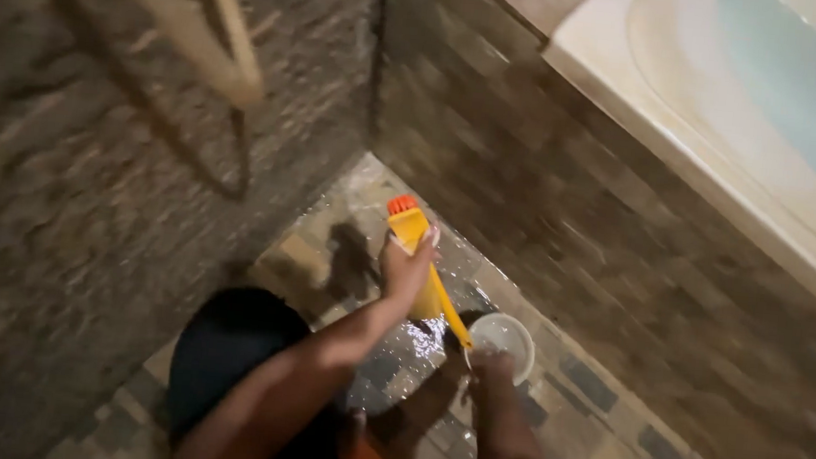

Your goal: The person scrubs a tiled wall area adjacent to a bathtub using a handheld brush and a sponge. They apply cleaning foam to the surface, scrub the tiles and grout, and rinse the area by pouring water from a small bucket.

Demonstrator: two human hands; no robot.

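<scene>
My left hand [407, 267] is closed around a yellow bottle [412, 230] with an orange cap, holding it tilted above the wet floor. A thin yellow part [450, 317] slants down from under that hand to a small white cup [507, 335]. My right hand [489, 367] is at the near rim of the cup and seems to grip it; the fingers are dark and blurred. The cup sits low over the floor tiles, and its contents are unclear.
A wet mosaic tile floor [350, 215] runs into a corner between brown tiled walls [568, 204]. The rim of a white bathtub [729, 159] is at the upper right. A beige bar [217, 45] hangs at the upper left. My dark-clothed knee [231, 342] is at the lower left.
</scene>
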